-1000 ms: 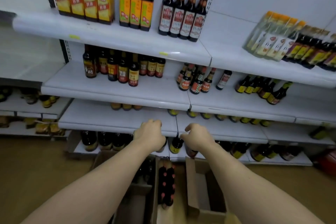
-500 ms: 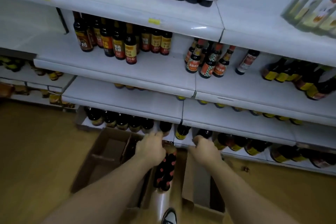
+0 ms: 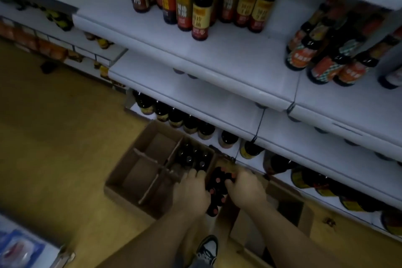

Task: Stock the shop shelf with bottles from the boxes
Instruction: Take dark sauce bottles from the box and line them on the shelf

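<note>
Dropped lower than half a second back, with both hands now down at the boxes instead of just under the shelf edge. White shelves (image 3: pixel 228 65) across the top and right, dark bottles with yellow and red labels (image 3: pixel 196 6) standing toward the back of the upper board, orange-labelled bottles (image 3: pixel 304 54) grouped by its right end. Bottom shelf lined with dark bottles (image 3: pixel 189 125) along its front edge. Yellowish floor (image 3: pixel 54 137) below, carrying an open cardboard box (image 3: pixel 139 172) with dividers, mostly bare cells, a few dark bottles (image 3: pixel 193 156) left in its far right corner nearest the shelf. Second box (image 3: pixel 282 215) on the floor just right of it. Between them, a tight pack of red-capped bottles (image 3: pixel 217 189), caps up. Left hand (image 3: pixel 191 191) pressed against the pack's left side, fingers curled over it; right hand (image 3: pixel 245 187) clasping the right side, fingers wrapped round the caps. Black-and-white shoe (image 3: pixel 207 248) on the floor near the bottom edge.
</note>
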`<state>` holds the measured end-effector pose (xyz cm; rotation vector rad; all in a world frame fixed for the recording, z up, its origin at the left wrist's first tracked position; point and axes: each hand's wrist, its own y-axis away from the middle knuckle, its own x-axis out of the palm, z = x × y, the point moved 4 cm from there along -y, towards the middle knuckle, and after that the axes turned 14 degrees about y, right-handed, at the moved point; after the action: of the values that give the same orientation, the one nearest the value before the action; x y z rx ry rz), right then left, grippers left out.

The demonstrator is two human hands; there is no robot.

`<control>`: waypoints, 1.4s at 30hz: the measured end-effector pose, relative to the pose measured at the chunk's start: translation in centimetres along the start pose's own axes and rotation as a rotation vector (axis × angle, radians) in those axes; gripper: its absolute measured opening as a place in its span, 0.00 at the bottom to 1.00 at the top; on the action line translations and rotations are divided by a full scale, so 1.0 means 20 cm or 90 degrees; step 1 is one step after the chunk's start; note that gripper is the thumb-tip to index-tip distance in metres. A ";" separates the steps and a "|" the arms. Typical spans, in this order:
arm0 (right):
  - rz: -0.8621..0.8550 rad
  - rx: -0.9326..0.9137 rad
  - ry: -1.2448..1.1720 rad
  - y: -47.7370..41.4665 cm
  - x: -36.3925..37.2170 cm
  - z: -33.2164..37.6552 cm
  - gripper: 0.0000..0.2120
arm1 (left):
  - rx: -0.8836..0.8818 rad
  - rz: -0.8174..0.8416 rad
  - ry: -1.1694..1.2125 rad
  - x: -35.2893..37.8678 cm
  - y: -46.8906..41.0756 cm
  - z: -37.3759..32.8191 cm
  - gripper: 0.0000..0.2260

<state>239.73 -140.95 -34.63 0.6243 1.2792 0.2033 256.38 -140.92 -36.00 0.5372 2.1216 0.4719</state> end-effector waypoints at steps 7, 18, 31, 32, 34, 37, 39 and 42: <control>0.068 0.032 -0.035 -0.36 0.37 0.05 0.21 | -0.015 0.032 0.005 0.16 -0.35 0.30 0.24; 0.107 0.018 -0.038 -1.00 1.07 -0.03 0.15 | -0.091 0.054 0.030 0.65 -0.96 0.78 0.25; 0.071 -0.044 0.057 -1.83 1.66 0.03 0.19 | -0.147 -0.008 -0.009 1.07 -1.82 1.19 0.31; 0.071 -0.052 0.091 -1.86 1.70 0.04 0.19 | -0.144 0.000 -0.021 1.09 -1.86 1.22 0.31; 0.075 -0.072 0.146 -1.90 1.75 0.05 0.17 | -0.140 0.021 -0.040 1.13 -1.91 1.27 0.29; 0.064 -0.089 0.204 -1.95 1.80 0.07 0.14 | -0.115 0.021 -0.071 1.16 -1.98 1.31 0.23; 0.049 -0.107 0.234 -1.96 1.81 0.08 0.15 | -0.086 0.005 -0.082 1.17 -2.00 1.31 0.19; 0.031 -0.143 0.273 -1.95 1.83 0.10 0.17 | -0.040 0.007 -0.105 1.19 -2.01 1.28 0.17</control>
<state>244.80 -156.04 -85.76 0.4299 1.6241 0.5364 256.91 -158.25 -86.39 0.5331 1.9413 0.4824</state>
